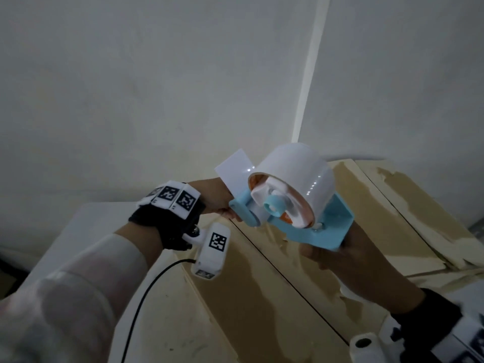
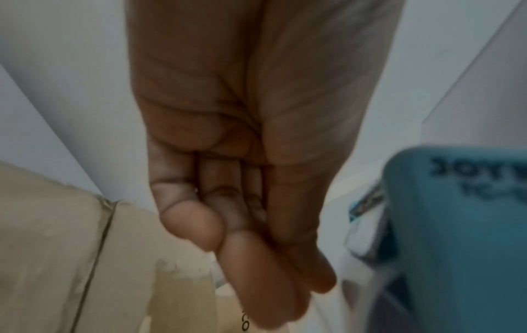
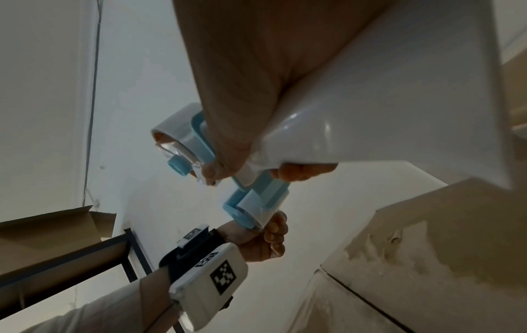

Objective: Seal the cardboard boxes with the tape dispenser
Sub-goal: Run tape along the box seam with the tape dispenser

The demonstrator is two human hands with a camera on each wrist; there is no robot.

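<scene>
Here the right hand [image 1: 323,254] grips the tape dispenser [image 1: 285,203] at frame centre while the left hand [image 1: 218,197] pinches its loose tape end [image 1: 234,170], which could fold onto itself before reaching the cardboard box [image 1: 262,292] below.

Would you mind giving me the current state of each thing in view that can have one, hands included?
tape dispenser: held up above the boxes, roll loaded.
tape end: pulled free of the roll, not yet stuck to a box.
cardboard box: flaps closed, centre seam untaped.
right hand: grips the dispenser handle.
left hand: at the dispenser's front roller; whether it pinches the tape is unclear.
</scene>
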